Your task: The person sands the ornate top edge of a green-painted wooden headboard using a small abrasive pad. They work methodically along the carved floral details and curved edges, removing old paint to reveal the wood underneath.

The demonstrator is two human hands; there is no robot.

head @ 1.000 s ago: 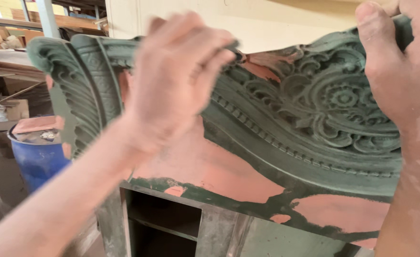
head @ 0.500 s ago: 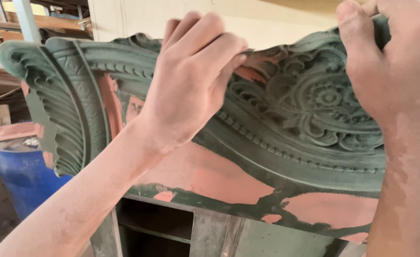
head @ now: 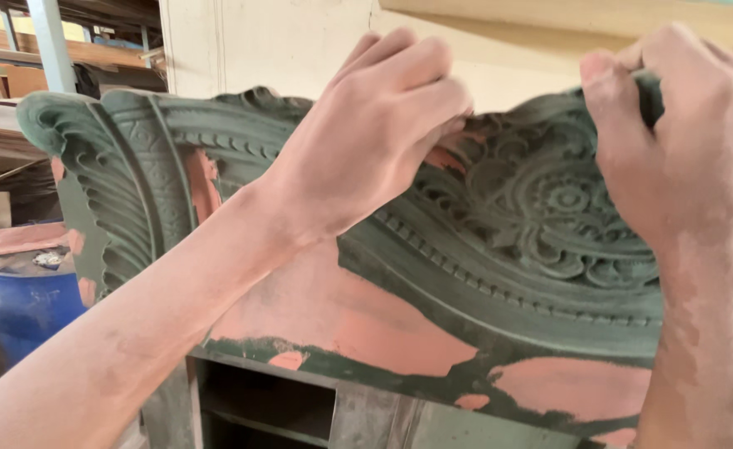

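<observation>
A carved wooden crest (head: 549,216), painted dark green with pink patches (head: 341,308) of bare filler, stands upright on top of a cabinet. My left hand (head: 366,141) presses its bunched fingertips against the carving near the top middle, beside a small pink spot. Whatever lies under those fingers is hidden. My right hand (head: 682,141) is curled over the crest's top edge at the right, thumb on the front face. Both hands and forearms are dusted with pink powder.
Below the crest is a dark open cabinet compartment (head: 266,407). A blue barrel (head: 21,303) with scraps on its lid stands at the left. A cream wall (head: 283,41) rises behind, with a pale green post (head: 50,41) and stacked timber at the upper left.
My left hand has shifted right and slightly up along the carving. My right hand keeps its hold on the top edge. The view has drifted left.
</observation>
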